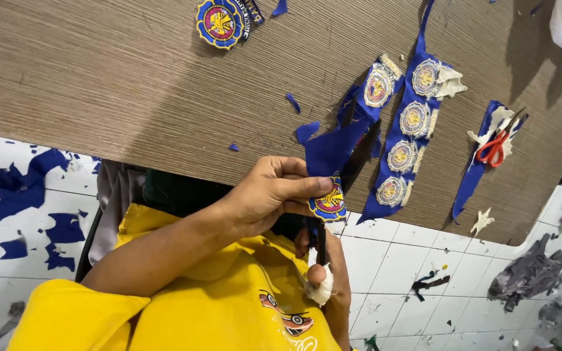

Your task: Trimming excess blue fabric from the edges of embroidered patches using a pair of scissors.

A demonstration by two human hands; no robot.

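Note:
My left hand (265, 195) reaches in from the lower left and pinches a round embroidered patch (329, 203) that still hangs from a piece of blue fabric (330, 148), just off the table's near edge. Below it my right hand (334, 276), one finger wrapped in white bandage, grips dark scissors (318, 239). Their blades point up at the patch's lower edge. My yellow shirt fills the bottom of the view and hides most of the right arm.
On the brown woven table (99, 78) lie a long blue strip with several round patches (411, 123), a shorter strip (377, 84), red-handled scissors (494, 148) and a cut-out patch (219, 23). Blue scraps (21, 192) and grey cloth (528, 273) litter the white-tiled floor.

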